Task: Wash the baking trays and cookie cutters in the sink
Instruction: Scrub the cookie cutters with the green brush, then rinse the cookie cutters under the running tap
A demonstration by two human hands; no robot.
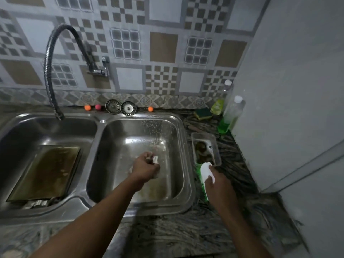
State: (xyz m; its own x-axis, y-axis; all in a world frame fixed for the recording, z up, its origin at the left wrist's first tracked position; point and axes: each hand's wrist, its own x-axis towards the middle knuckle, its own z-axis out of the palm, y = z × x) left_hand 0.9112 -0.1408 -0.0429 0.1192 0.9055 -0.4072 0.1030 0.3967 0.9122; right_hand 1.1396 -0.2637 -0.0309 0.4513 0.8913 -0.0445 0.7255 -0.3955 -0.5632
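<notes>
A double steel sink fills the middle. In the left basin (46, 131) a dark baking tray (46, 172) leans tilted, with several small metal cutters (37, 202) at its lower edge. Over the right basin (167, 131) my left hand (145, 169) is closed on a small pale cookie cutter (155, 158); its shape is blurred. My right hand (217, 185) sits over the counter just right of the sink, gripping a white-backed brush with green bristles (204, 174).
A flexible tap hose (50, 71) arches over the left basin. Two sink strainers (121, 108) and small coloured balls sit on the back ledge. A clear container (205, 149), a sponge (202, 113) and a green soap bottle (229, 116) stand on the right counter beside a wall.
</notes>
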